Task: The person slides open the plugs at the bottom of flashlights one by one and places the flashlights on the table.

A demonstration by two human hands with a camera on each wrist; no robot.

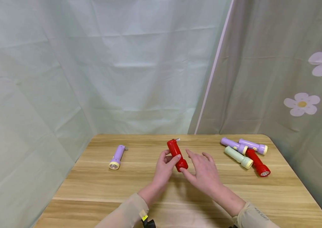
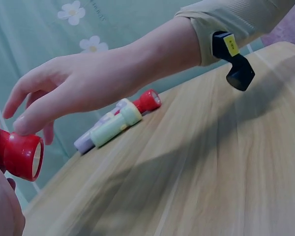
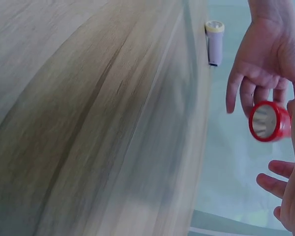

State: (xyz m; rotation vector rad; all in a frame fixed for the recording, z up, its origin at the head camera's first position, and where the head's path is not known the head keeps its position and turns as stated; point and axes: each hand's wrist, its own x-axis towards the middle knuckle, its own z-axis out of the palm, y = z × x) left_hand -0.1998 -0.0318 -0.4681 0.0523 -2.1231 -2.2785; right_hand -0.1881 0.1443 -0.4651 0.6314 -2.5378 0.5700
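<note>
1. Two hands meet mid-frame: a left hand and a right hand.
2. Two flashlights are red: one held red flashlight, one resting red flashlight.
3. Three are purple: a lone purple flashlight at left, a pair of purple flashlights at right.
4. One pale green flashlight brings the tally to six.
5. One wooden table and two beige sleeves appear.
6. At least two printed flowers show; one runs to the frame's edge, so others may go uncounted.

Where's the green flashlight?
In the head view, the green flashlight is on the right side of the table, just left of a red flashlight and in front of two purple flashlights.
</note>
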